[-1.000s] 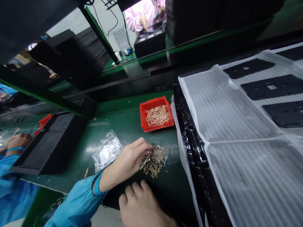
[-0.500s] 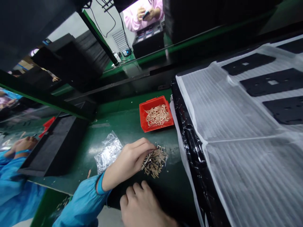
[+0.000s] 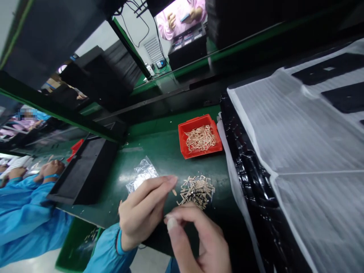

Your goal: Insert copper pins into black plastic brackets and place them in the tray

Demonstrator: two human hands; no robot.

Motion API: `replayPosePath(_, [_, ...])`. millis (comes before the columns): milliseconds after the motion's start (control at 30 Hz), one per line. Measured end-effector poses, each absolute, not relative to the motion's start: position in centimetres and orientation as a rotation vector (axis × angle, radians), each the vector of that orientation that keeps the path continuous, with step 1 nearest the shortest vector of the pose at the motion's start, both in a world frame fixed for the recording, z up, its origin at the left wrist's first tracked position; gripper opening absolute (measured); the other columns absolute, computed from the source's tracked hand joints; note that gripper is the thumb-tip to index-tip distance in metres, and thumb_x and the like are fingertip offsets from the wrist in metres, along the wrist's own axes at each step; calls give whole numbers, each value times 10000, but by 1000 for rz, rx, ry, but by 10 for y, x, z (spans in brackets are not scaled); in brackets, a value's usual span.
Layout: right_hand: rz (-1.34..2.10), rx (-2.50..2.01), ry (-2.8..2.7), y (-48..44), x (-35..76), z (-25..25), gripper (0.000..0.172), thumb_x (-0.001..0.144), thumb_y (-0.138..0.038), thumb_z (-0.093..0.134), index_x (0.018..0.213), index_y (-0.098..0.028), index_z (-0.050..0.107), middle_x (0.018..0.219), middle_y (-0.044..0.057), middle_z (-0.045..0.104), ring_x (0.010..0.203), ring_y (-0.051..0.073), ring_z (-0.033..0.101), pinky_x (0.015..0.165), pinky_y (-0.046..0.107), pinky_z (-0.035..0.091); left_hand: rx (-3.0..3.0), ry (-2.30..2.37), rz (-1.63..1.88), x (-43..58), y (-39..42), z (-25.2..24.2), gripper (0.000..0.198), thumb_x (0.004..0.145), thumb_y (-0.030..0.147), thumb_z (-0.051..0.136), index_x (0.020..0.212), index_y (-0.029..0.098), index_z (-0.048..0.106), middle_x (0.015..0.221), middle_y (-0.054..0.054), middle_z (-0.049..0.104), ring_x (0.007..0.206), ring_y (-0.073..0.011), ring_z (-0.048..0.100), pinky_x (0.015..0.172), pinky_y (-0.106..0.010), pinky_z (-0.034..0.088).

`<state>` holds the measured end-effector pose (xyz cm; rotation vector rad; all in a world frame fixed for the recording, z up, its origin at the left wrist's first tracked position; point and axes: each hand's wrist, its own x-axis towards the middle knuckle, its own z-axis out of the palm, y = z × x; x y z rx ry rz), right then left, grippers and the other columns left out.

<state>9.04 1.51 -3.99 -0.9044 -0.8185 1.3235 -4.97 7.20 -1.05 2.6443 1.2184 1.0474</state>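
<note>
My left hand (image 3: 146,208), with a blue wristband and blue sleeve, is closed in a pinch left of a loose pile of small tan and metallic strips (image 3: 196,191). A small tan piece (image 3: 174,192) shows just under its fingertips; whether they hold it I cannot tell. Close below, my right hand (image 3: 199,237) also pinches, thumb against forefinger; what is between them is too small to make out. Beyond the pile, a red bin (image 3: 184,151) holds many thin tan strips (image 3: 201,138). A clear plastic bag (image 3: 145,172) lies partly behind my left hand.
Right of the pile stands a black-wrapped stack covered with white sheeting (image 3: 250,132), with flat black plates (image 3: 345,96) on it. A black tray (image 3: 82,170) is at the left, beside a co-worker's blue sleeves (image 3: 25,212). A green bin (image 3: 76,246) sits lower left.
My left hand has drawn back left from the pile. My right hand has risen and turned from resting at the table edge to a pinch near the left fingertips. The view has shifted slightly.
</note>
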Motion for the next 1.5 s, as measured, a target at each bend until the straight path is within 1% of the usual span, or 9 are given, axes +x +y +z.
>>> replayPosePath(67, [1505, -899, -690, 13, 94, -36, 138, 1007, -399, 658, 962, -292, 733, 814, -26, 680, 748, 122, 605, 728, 243, 489, 2721, 1189, 1017, -54, 61, -7, 505, 930, -106, 672, 1386, 108, 709, 1325, -101, 737, 1155, -154, 743, 1008, -218, 594])
replayPosePath(133, [1640, -882, -598, 12, 96, -35, 268, 981, -537, 682, 964, -279, 752, 816, -10, 689, 733, 129, 585, 728, 255, 493, 2795, 1198, 975, -57, 53, -5, 443, 988, 0, 684, 1419, 106, 690, 1364, -112, 730, 1188, -156, 736, 1048, -209, 576])
replayPosePath(267, [1790, -834, -505, 15, 98, -37, 432, 921, -660, 709, 908, -230, 741, 765, -1, 672, 693, 122, 597, 693, 248, 501, 2888, 1282, 905, -59, 46, -2, 413, 1043, 102, 668, 1455, 118, 660, 1337, -121, 741, 1196, -159, 738, 1039, -224, 589])
replayPosePath(433, [1843, -807, -512, 19, 100, -36, 471, 908, -672, 719, 850, -205, 729, 700, -14, 639, 654, 111, 616, 669, 236, 493, 2898, 1288, 841, -59, 44, 0, 410, 1057, 124, 659, 1466, 117, 644, 1397, -100, 724, 1225, -144, 720, 1077, -206, 561])
replayPosePath(633, [1830, -743, -503, 18, 102, -36, 412, 946, -609, 710, 868, -206, 736, 703, -15, 650, 654, 104, 608, 668, 233, 479, 2905, 1245, 791, -57, 43, 3, 377, 1083, 193, 636, 1452, 117, 652, 1420, -82, 713, 1243, -141, 710, 1077, -205, 564])
replayPosePath(800, [1795, -713, -490, 17, 102, -37, 404, 940, -598, 719, 836, -208, 712, 677, -16, 639, 651, 117, 593, 661, 248, 471, 2897, 1216, 823, -55, 46, 3, 404, 1063, 138, 655, 1466, 116, 641, 1432, -82, 711, 1233, -133, 712, 1089, -194, 557])
replayPosePath(1167, [1708, -758, -502, 16, 98, -37, 426, 934, -609, 711, 791, -208, 689, 650, -18, 622, 621, 120, 563, 650, 264, 467, 2849, 1201, 893, -52, 45, -2, 440, 1054, 121, 650, 1492, 142, 625, 1347, -92, 748, 1164, -163, 746, 1016, -234, 623])
replayPosePath(1333, [1779, -736, -506, 18, 104, -36, 394, 929, -568, 734, 783, -206, 683, 669, -6, 643, 635, 127, 600, 654, 264, 490, 2828, 1137, 919, -52, 49, -3, 342, 1053, 120, 646, 1391, 89, 694, 1315, -107, 754, 1172, -160, 739, 1028, -223, 607])
replayPosePath(1500, [1795, -715, -464, 18, 106, -36, 379, 925, -568, 750, 812, -208, 723, 694, 6, 692, 632, 110, 600, 635, 231, 499, 2661, 1122, 945, -47, 53, 1, 354, 1015, 72, 659, 1367, 90, 689, 1198, -119, 804, 1076, -167, 785, 901, -209, 652])
